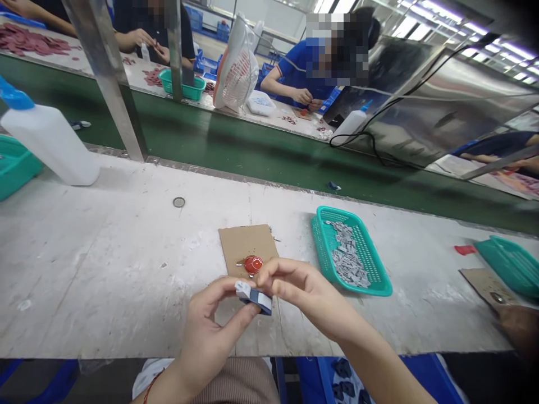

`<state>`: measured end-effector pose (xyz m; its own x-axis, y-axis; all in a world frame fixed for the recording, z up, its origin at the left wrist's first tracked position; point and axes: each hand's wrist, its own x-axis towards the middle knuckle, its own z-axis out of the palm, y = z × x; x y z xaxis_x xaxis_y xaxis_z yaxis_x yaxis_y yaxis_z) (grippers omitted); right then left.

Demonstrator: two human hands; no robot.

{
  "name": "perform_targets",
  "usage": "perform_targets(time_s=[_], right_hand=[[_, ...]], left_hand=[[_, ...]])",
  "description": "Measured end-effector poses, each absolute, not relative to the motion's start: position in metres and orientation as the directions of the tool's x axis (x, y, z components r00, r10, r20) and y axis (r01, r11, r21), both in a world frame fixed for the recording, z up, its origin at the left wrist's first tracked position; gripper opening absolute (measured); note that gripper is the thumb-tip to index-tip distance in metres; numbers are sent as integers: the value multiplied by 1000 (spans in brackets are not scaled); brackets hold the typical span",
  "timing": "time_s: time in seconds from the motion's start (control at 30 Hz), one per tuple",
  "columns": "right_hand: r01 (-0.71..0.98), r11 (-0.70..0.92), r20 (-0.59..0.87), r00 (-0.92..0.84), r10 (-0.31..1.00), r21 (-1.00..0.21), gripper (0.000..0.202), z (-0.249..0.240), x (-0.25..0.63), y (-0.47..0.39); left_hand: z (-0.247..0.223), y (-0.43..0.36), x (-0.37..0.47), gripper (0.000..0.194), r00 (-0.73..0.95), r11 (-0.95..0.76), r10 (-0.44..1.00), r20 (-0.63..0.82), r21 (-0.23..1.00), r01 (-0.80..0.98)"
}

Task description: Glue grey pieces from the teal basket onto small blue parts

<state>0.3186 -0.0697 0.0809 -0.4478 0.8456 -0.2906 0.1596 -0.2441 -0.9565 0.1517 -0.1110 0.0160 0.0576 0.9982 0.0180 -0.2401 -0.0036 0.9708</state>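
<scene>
Both hands work at the near edge of the white table (105, 269), with bare room to their left. Right of them lies a teal tray (381, 286) (grey pieces inside). Just beyond lies a cardboard square (242, 244) bearing a red disc (253, 264). Left hand (210, 331) and right hand (295, 289), fingers curled narrow, pinch a small blue-and-white part (255, 297) between them.

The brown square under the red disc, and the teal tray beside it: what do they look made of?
The brown square looks like plain matte cardboard: flat, dull, rough-cut edges. The teal tray looks like moulded plastic: even colour, slight sheen, fine mesh walls. The red disc is glossy, perhaps plastic or coated metal; I cannot tell.
</scene>
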Motion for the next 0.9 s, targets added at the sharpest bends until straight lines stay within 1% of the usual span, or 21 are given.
perform_targets(time_s=[0.07,0.2,0.3,0.37,0.43,0.5,0.57,0.63,0.7,0.77,0.8,0.83,0.87,0.9], right_hand=[[62,-286,-282,-467,838,-956,36,75,314,-74],[-92,-357,-269,-493,827,-930,33,63,300,-85],[-191,-357,-255,-413,874,-914,34,58,289,-88],[-205,-348,-265,-346,900,-915,34,57,285,-88],[-194,-335,-277,-276,920,-922,34,55,283,-89],[-177,-328,-286,-226,931,-928,37,51,282,-89],[-167,-316,-275,-230,934,-934,46,47,284,-89],[-134,-273,-240,-218,946,-953,54,42,289,-90],[-63,-189,-182,-108,977,-980,52,38,299,-92],[33,-108,-104,99,990,-994,42,31,313,-97],[78,-82,-64,202,977,-994,38,25,322,-100],[118,-65,-28,291,956,-991,35,19,332,-104],[155,-59,1,361,932,-986,33,11,341,-108],[188,-63,21,413,910,-980,32,3,351,-113]], left_hand=[[18,-110,152,8,80,18,997,3,964,-264],[19,-108,157,6,121,97,991,-59,933,-345],[19,-105,161,8,46,72,997,-60,945,-320],[19,-104,163,8,5,35,999,-35,959,-281],[19,-102,163,10,-3,15,1000,-16,968,-250],[19,-98,162,11,49,44,998,-33,967,-249],[20,-91,159,14,136,127,987,-90,949,-287],[22,-77,152,18,178,225,969,-171,909,-351],[26,-53,142,27,158,311,950,-269,852,-421],[30,-21,130,33,128,351,935,-330,821,-451],[31,-2,124,34,115,346,937,-330,833,-432],[32,18,120,33,87,313,949,-303,872,-376],[31,39,116,32,50,262,965,-259,924,-280],[30,62,114,31,19,200,980,-199,969,-147]])
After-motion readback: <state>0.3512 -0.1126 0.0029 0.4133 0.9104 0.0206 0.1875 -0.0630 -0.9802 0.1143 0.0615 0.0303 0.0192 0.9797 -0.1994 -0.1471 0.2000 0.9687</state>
